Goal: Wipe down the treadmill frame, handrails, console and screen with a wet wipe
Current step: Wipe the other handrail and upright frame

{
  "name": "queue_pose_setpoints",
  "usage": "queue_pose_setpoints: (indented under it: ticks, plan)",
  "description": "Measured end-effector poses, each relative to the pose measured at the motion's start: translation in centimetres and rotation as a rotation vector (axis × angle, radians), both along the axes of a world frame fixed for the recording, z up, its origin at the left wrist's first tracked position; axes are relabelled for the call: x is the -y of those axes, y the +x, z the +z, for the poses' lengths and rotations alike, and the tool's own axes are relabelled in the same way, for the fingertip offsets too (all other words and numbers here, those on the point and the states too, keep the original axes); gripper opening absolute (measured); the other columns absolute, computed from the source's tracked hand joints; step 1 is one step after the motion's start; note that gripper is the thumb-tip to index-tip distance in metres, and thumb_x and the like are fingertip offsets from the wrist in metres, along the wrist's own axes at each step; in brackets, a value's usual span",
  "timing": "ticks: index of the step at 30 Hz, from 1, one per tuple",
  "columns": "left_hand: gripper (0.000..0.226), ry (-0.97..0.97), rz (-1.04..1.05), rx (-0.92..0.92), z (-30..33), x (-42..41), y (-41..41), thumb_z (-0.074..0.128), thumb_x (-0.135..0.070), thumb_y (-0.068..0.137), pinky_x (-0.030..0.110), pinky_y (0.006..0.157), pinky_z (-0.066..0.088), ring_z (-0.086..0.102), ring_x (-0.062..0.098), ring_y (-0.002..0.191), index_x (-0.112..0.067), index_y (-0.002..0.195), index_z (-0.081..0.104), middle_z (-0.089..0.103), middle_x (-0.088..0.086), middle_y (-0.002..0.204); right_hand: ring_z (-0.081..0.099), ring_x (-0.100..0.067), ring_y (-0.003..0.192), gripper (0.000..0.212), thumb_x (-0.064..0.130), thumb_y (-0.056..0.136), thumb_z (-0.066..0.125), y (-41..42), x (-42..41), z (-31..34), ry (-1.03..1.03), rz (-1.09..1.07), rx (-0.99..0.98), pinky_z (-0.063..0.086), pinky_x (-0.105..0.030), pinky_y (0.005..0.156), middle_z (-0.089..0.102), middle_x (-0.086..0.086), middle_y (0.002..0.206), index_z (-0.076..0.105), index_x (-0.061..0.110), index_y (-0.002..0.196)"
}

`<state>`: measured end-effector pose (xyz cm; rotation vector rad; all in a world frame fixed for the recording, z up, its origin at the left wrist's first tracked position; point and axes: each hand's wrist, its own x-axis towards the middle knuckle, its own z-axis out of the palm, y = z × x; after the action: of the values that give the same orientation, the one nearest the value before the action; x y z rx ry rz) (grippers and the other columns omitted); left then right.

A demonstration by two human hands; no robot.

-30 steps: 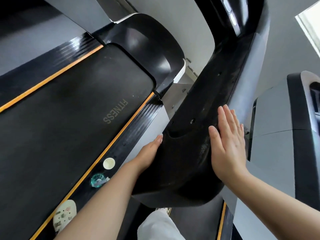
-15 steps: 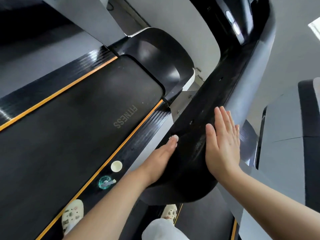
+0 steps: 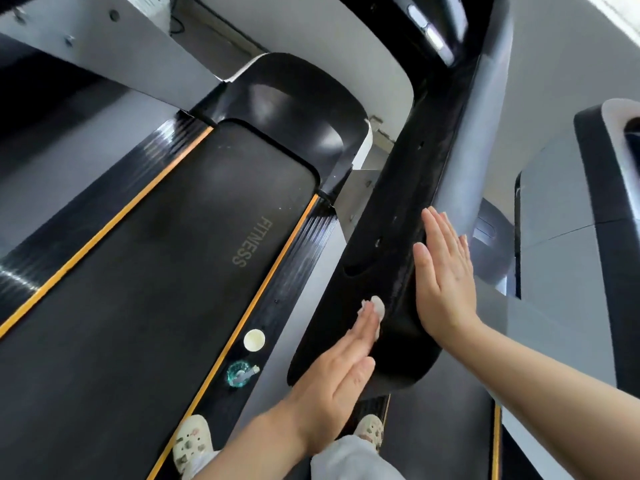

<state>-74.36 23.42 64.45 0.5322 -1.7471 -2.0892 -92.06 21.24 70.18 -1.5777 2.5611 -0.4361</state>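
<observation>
A black treadmill handrail [image 3: 398,209] runs diagonally from the console [image 3: 433,29] at the top down to its rounded end near me. My left hand [image 3: 332,382] lies flat on the rail's left face, fingers straight. It presses a white wet wipe [image 3: 375,308] that peeks out past the fingertips. Flat against the rail's right edge is my right hand [image 3: 443,282], fingers straight and together, holding nothing.
The running belt [image 3: 173,271] marked FITNESS stretches to the left. A white cap [image 3: 254,340] and a teal bottle [image 3: 239,374] sit on the black side rail beside it. My feet in light clogs [image 3: 192,441] stand below. Another treadmill [image 3: 602,237] stands at the right.
My left hand has slid up from the rail's lower left edge onto its face, and the wipe now shows at the fingertips. The right hand stays on the right edge.
</observation>
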Motion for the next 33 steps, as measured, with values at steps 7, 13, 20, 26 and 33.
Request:
queue_pose_setpoints:
  ticks: [7,13,20,26,33]
  plan:
    - [0.05,0.066,0.007,0.08,1.5,4.4,-3.8,0.028,-0.014,0.103,0.009,0.113,0.003,0.005,-0.012,0.138,-0.022,0.149,0.013,0.011,-0.014,0.157,0.003,0.009,0.136,0.073,0.049,0.085,0.007,-0.2,0.0,-0.1,-0.02,0.02,0.031,-0.008,-0.016,0.114,0.022,0.011,0.153,0.024,0.019,0.149]
    - [0.055,0.075,0.027,0.147,-1.3,0.3,0.2,0.024,-0.026,0.094,0.013,0.115,0.007,0.01,-0.018,0.135,-0.037,0.146,0.01,0.011,-0.022,0.154,0.003,0.008,0.135,0.075,0.049,0.085,0.006,-0.2,-0.1,-0.1,-0.035,0.041,0.02,-0.008,-0.017,0.113,0.023,0.006,0.155,0.025,0.017,0.149]
    - [0.052,0.022,0.087,0.054,2.6,1.5,-2.7,0.026,-0.027,0.094,0.023,0.119,0.007,0.006,-0.013,0.138,-0.034,0.143,0.01,0.011,-0.018,0.155,0.007,0.006,0.137,0.074,0.049,0.085,0.007,-0.4,-0.1,-0.2,-0.069,0.046,0.037,-0.004,-0.023,0.116,0.026,0.006,0.153,0.029,0.015,0.148]
    - [0.053,-0.146,0.165,0.005,1.3,0.9,-3.2,0.025,-0.023,0.099,0.033,0.119,0.013,0.009,-0.001,0.143,-0.019,0.15,0.013,0.014,-0.011,0.157,0.007,0.006,0.137,0.073,0.048,0.086,0.007,-0.4,0.0,-0.3,-0.082,0.053,0.055,-0.005,-0.022,0.116,0.025,0.008,0.153,0.028,0.015,0.148]
    - [0.05,0.107,0.26,0.217,-1.9,-2.2,-0.5,0.026,-0.036,0.094,0.031,0.119,0.013,0.012,-0.012,0.138,-0.043,0.142,0.017,0.019,-0.028,0.151,0.009,-0.004,0.143,0.075,0.049,0.085,0.005,-0.4,-0.1,-0.2,-0.075,0.054,0.059,-0.007,-0.02,0.114,0.025,0.004,0.155,0.026,0.014,0.148]
